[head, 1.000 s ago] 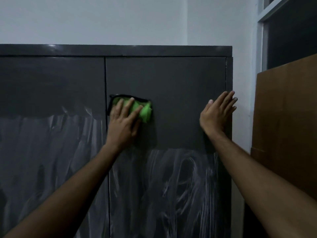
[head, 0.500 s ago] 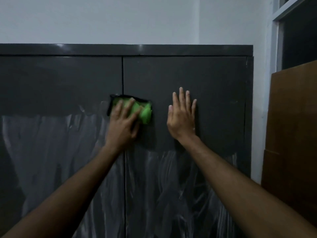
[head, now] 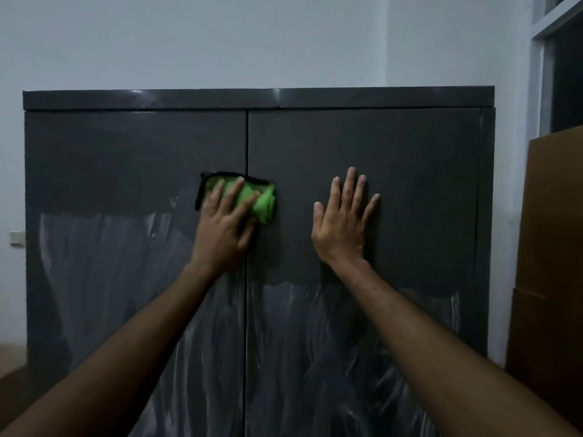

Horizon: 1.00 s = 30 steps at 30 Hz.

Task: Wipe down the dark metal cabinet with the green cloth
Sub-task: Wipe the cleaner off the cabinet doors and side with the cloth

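Cabinet (head: 362, 146) fills most of the view, dark and dull in the dim room, its two doors meeting at a seam down the middle. Its base runs out of sight below, so how far down it goes cannot be told. The upper band of both doors looks plain and dark; the lower part is covered in pale smears (head: 315, 342) and streaks, whose nature is hard to judge in this light.

The cloth (head: 263, 201) is pressed against the doors right at the seam, about mid-height in the view, straddling from the left door onto the right. Much of it is hidden beneath the left hand (head: 225, 225); only its bright green top and a bunched right end show, with a dark edging along the top and left. That hand lies over it with fingers stretched flat, pressing rather than clutching; the thumb is hard to make out.

The right hand (head: 342, 222) rests flat on the right door, just right of the cloth and apart from it, fingers spread and straight, holding nothing.

Both forearms come in from the near bottom corners, cut off by the edge. At far right stand brown boards (head: 555, 247), partly cropped, with a window frame (head: 539, 58) above. A small pale fitting (head: 15, 238) on the left wall is too blurred to identify.
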Each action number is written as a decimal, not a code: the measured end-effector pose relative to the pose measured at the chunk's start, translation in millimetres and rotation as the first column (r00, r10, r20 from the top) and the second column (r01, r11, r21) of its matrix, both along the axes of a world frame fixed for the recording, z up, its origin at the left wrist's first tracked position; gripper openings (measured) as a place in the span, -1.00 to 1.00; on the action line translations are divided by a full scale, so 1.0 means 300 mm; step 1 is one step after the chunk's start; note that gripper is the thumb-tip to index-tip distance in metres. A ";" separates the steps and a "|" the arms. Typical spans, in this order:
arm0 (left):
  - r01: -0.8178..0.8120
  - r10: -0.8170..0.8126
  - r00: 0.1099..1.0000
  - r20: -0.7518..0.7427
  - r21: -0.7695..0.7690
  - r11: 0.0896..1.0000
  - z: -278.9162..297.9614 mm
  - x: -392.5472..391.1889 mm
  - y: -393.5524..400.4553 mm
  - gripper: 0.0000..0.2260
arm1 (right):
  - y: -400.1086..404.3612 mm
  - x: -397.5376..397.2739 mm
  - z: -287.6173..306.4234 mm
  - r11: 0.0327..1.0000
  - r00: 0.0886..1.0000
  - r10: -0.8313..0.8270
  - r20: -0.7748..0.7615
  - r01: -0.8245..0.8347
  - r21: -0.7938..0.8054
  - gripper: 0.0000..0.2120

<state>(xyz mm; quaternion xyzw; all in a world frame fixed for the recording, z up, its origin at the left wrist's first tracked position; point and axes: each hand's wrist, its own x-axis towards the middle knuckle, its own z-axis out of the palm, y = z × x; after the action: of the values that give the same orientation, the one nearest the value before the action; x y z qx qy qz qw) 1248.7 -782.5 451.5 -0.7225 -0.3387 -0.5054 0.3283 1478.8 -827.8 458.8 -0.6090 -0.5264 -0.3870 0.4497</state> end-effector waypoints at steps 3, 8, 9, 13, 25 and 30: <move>-0.010 0.018 0.979 -0.204 0.042 0.999 -0.146 -0.048 0.007 -0.54 | 0.013 -0.006 -0.002 0.999 1.000 0.012 -0.012 -0.011 0.030 -0.38; -0.076 0.082 0.971 -0.223 0.037 0.996 -0.162 -0.249 0.060 -0.54 | 0.031 -0.019 -0.007 0.997 0.999 0.027 -0.031 -0.025 0.068 -0.37; -0.081 0.085 0.987 -0.136 0.036 0.996 -0.103 -0.260 0.069 -0.53 | 0.032 -0.020 -0.008 0.997 0.999 0.026 -0.037 -0.023 0.075 -0.37; -0.083 0.085 0.988 0.129 -0.020 0.996 0.091 -0.190 0.073 -0.49 | 0.037 -0.036 -0.011 0.997 0.999 0.008 -0.054 -0.004 0.083 -0.37; -0.029 0.048 0.982 -0.181 0.108 0.994 -0.069 -0.490 0.166 -0.54 | 0.053 -0.358 -0.028 0.993 0.994 0.103 -0.023 -0.102 0.063 -0.42; 0.004 -0.003 0.998 0.065 -0.010 1.000 0.052 -0.353 0.119 -0.51 | 0.101 -0.456 -0.045 0.993 0.986 0.100 -0.131 -0.090 0.079 -0.46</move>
<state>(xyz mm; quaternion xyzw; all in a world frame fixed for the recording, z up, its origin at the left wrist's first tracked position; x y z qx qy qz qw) 1142.8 -746.9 467.0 -0.7081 -0.3503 -0.5274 0.3126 1341.9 -797.6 445.2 -0.5911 -0.5089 -0.3420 0.5241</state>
